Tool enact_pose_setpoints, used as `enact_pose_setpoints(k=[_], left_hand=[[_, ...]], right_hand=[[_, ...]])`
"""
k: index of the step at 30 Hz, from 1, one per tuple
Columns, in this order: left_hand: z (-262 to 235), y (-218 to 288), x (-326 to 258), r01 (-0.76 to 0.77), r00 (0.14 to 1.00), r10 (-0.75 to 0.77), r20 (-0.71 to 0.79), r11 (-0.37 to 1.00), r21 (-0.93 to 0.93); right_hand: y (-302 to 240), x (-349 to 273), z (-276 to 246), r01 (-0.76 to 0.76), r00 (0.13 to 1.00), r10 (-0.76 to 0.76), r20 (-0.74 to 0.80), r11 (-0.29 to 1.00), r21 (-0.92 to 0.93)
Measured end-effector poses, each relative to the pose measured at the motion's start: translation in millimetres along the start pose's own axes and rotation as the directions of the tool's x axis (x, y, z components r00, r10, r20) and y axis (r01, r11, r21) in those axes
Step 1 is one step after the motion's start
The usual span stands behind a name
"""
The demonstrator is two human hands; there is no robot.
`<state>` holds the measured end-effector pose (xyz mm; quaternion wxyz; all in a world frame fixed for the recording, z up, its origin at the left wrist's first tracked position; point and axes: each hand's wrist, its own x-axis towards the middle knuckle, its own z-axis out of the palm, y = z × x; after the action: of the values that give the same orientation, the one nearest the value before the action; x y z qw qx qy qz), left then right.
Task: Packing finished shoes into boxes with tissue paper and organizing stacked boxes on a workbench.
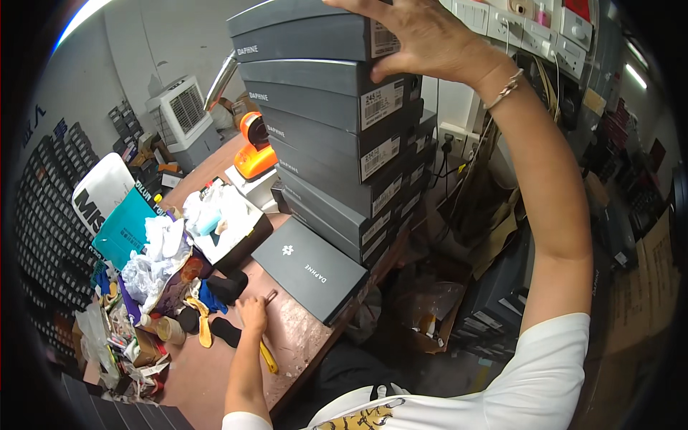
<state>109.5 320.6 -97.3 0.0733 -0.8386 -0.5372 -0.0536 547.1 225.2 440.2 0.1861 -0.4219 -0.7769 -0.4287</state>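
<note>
A tall stack of dark grey shoe boxes (326,143) rises from the table. High up, my right hand (430,43) reaches round the labelled end of the top shoe box (308,32), thumb against the end and fingers partly cut off by the frame edge. Down on the table, my left hand (252,313) is closed over a tool, whose yellow handle (268,357) shows below the wrist; a small dark metal end (271,295) sticks out past the fingers. A closed grey shoe box (309,271) lies flat between that hand and the stack.
An open box of white paper (222,222) and a bin of crumpled paper (154,258) stand on the pink table (215,369). Dark cloth pieces (228,288) lie near my left hand. An orange device (255,154) sits behind. Shoe boxes (494,308) fill the space at right.
</note>
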Motion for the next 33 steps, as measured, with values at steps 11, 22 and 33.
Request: enact_pose_setpoints(k=[11, 22, 33], left_hand=[[-119.2, -2.5, 11.3, 0.135, 0.991, -0.131, 0.035, 0.958, -0.251], [-385.5, 104.1, 35.7, -0.178, 0.98, -0.022, -0.198, -0.546, -0.819], [-253.0, 91.5, -7.5, 0.209, 0.959, -0.054, 0.279, -0.533, -0.82]], right_hand=[[13.3, -7.6, -4.0, 0.15, 0.975, -0.182, -0.128, 0.962, -0.227], [-149.2, 11.3, -69.7, 0.364, 0.871, -0.402, -0.281, 0.914, -0.178], [-323.0, -127.0, 87.2, 0.291, 0.931, -0.169, -0.324, 0.878, 0.38]])
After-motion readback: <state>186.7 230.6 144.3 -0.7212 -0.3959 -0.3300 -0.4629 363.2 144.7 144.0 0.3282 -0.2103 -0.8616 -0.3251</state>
